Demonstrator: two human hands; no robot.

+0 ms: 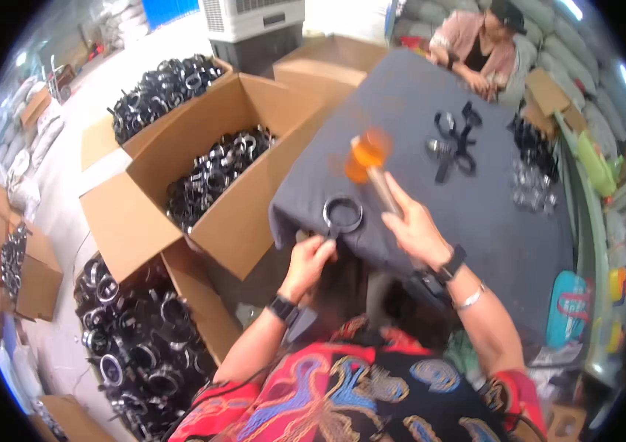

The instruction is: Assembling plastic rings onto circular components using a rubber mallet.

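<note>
My left hand [308, 263] is closed on the short stem of a black and silver ring-shaped part [344, 230], at the front left corner of the cloth-covered table. The ring itself lies toward the cloth, just beyond my fingers. In my right hand [417, 230] is a mallet [380, 184] with a pale handle and an orange head. Its head is blurred by motion and stands above the table, beyond and to the right of the ring, apart from it. A few similar dark parts [454, 146] lie farther off on the grey cloth [394, 110].
Open cardboard boxes [246, 236] full of black and silver ring parts stand left of the table. A heap of clear and black parts [535, 188] lies along the right edge, near a teal bag [568, 309]. Another person [478, 48] sits at the far end.
</note>
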